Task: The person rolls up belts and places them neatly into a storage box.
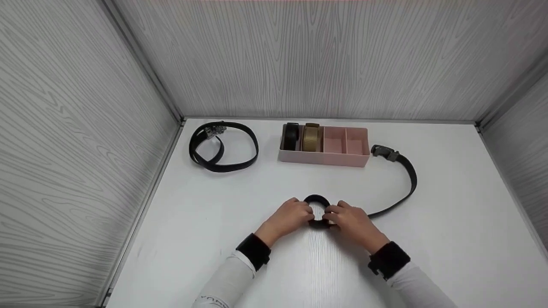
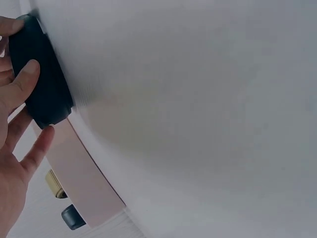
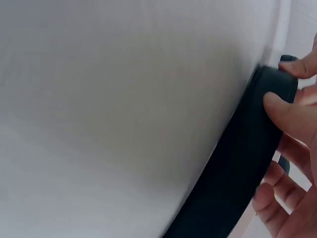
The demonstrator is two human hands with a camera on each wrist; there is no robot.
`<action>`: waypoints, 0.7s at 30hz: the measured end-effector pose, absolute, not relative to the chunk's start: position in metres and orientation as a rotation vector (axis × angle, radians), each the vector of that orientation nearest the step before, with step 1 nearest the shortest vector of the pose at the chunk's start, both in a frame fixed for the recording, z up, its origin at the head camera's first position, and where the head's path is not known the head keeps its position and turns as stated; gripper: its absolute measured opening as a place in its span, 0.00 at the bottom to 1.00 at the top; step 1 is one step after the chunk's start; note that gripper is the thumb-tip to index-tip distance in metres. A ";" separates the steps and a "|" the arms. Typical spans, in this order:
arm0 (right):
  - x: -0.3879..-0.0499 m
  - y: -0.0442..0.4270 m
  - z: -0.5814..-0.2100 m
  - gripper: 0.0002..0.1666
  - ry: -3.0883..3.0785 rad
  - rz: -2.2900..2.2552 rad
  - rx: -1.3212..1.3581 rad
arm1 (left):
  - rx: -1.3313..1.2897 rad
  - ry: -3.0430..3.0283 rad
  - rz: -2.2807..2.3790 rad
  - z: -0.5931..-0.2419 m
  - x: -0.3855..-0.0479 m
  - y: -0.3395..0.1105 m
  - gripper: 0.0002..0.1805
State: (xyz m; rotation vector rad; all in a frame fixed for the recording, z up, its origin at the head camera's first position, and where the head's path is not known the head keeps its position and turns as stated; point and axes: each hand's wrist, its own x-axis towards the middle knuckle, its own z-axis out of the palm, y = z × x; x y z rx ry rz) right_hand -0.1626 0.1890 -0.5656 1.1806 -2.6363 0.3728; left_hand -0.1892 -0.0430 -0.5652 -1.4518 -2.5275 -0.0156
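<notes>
A black belt (image 1: pixel 317 199) stands on edge on the white table, its near end wound into a ring and its tail curving right to a dark buckle (image 1: pixel 385 152). At the ring's left side, the left hand (image 1: pixel 291 216) grips the coil; in the left wrist view its thumb lies on the black strap (image 2: pixel 42 74). The right hand (image 1: pixel 353 222) pinches the ring's right side, where the tail leaves it. In the right wrist view the thumb presses the strap (image 3: pixel 237 153) and the other fingers are behind it.
Behind the hands, a pink divided box (image 1: pixel 323 158) holds a black rolled belt (image 1: pixel 291 137) and a tan rolled belt (image 1: pixel 311 139) in its left compartments; its right ones show bare floors. A loosely looped black belt (image 1: pixel 227 167) lies back left. Panels enclose the table's back and sides.
</notes>
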 end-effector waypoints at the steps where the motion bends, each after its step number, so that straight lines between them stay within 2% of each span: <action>1: -0.164 0.191 -0.565 0.19 -2.634 0.363 1.195 | -1.461 -2.529 -0.019 -0.565 -0.191 -0.044 0.09; 3: -0.166 0.192 -0.565 0.20 -2.624 0.379 1.210 | -1.471 -2.530 -0.023 -0.564 -0.195 -0.045 0.08; 8: -0.168 0.189 -0.566 0.13 -2.595 0.507 1.208 | -1.448 -2.547 0.005 -0.564 -0.195 -0.044 0.08; 17: -0.166 0.178 -0.567 0.14 -2.560 0.553 1.121 | -1.359 -2.546 0.032 -0.561 -0.182 -0.032 0.05; 21: -0.167 0.180 -0.567 0.13 -2.577 0.526 1.162 | -1.352 -2.534 0.026 -0.562 -0.182 -0.030 0.06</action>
